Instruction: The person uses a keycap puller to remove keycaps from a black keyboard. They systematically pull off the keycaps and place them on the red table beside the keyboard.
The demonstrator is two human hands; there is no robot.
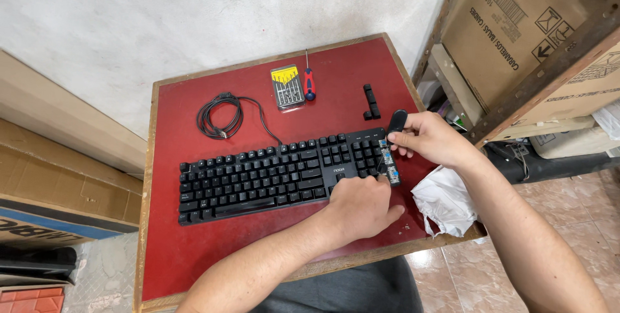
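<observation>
The keyboard (pixel 278 174) lies across the red table (pixel 181 248) with its long axis running from about 8 o'clock at the left end to 2 o'clock at the right end, where the keypad column stands stripped, its bare switches (pixel 387 161) showing. The right hand (pixel 429 138) is at that right end, fingers pinched round a long black keycap (pixel 396 121) held just above the top right corner, at 12 o'clock from the bare switches. The left hand (pixel 361 206) rests palm down on the lower right edge of the keyboard, at 7 o'clock from the switches, fingers curled; whether it grips anything I cannot tell, as the fingertips are hidden. The right hand is the nearer to the open column. Three loose keycaps (pixel 369 102) lie at 11 o'clock from it, apart from the keyboard.
</observation>
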